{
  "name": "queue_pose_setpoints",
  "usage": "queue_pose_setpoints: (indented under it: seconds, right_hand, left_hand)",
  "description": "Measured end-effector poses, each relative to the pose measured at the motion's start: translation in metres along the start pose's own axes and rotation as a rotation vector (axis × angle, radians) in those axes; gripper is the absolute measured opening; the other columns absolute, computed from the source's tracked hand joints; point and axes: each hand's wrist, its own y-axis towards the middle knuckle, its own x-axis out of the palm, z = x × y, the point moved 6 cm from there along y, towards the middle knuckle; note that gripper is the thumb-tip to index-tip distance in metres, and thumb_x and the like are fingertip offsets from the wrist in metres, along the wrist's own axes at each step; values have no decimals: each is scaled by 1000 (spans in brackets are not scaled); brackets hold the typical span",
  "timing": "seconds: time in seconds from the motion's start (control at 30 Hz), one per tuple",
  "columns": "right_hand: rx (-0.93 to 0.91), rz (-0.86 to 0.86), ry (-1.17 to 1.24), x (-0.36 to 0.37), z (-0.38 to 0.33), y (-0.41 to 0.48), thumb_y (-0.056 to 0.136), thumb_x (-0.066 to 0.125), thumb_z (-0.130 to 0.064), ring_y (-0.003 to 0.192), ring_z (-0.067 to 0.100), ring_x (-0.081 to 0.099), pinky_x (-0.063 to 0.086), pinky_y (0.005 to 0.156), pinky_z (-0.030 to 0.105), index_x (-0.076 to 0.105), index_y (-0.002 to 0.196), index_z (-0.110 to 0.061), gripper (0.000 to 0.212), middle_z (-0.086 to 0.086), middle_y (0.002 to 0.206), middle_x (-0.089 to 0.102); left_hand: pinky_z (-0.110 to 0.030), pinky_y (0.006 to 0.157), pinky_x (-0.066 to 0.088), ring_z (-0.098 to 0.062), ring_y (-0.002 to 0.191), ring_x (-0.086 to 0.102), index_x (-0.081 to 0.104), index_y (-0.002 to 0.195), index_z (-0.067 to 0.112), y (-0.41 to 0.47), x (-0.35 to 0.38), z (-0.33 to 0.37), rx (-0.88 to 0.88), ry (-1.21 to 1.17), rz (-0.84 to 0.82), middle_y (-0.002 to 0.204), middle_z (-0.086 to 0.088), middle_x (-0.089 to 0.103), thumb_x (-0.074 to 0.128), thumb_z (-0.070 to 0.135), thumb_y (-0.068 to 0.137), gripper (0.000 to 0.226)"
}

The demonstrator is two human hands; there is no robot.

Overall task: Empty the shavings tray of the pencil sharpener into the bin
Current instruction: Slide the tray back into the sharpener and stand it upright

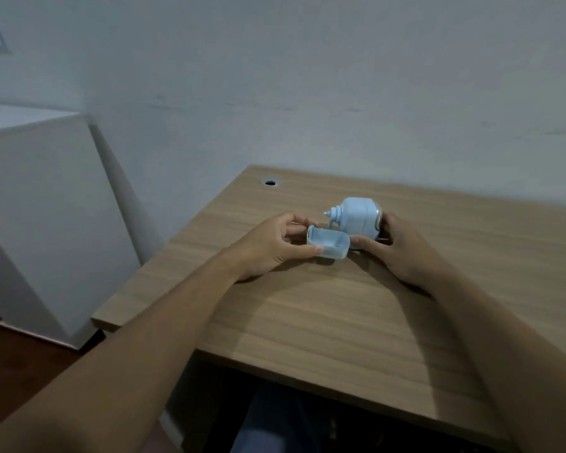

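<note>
Shavings tray [328, 245] out of pencil sharpener [356, 219], pinched in left hand [268, 245]; right hand [402, 246] closed around sharpener body on desk [307, 322]; contents unclear; bin unseen; dumping probably remains

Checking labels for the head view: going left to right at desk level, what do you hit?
White cabinet → cable hole in the desk → left hand → shavings tray → pencil sharpener body → right hand. No bin shows in this view.
</note>
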Motion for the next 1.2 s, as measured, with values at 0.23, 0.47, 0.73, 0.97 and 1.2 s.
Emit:
queue_pose_setpoints:
  seconds: [0.23,0.47,0.73,0.97,1.2]
  right_hand:
    - [-29,-71,141,-3,9,2,101,80,-44,126,-3,75,55,114,31,63,153,-34,56,-20,138,79]
    - [-5,-38,161,4,14,2,80,91,-57,120,-4,76,57,106,26,68,144,-30,73,-18,132,80]
    - [15,34,214,7,17,2,77,98,-47,118,0,77,61,105,30,67,139,-25,72,-13,130,80]
    - [8,85,272,5,13,1,70,92,-59,116,3,78,63,100,28,69,137,-23,79,-10,128,82]
    - [22,136,271,4,16,-1,58,92,-79,110,7,80,64,92,29,65,135,-26,97,-9,125,80]
  left_hand:
    - [-30,108,62,-17,127,78,66,141,15,16,-9,-7,-20,-13,33,140,0,80,88,11,95,52]
    - [-28,112,60,-18,131,77,66,147,10,20,-3,-6,34,-40,47,141,-6,80,85,5,96,54]
    - [-28,109,61,-10,128,77,61,149,8,22,2,-5,41,14,49,147,-7,75,78,6,102,51]
    - [-50,119,56,-11,131,75,60,143,31,19,15,1,-7,57,91,139,8,78,86,51,89,63]
    - [-51,123,52,-17,134,75,42,161,24,22,38,9,-28,53,37,143,-2,79,80,42,100,74]
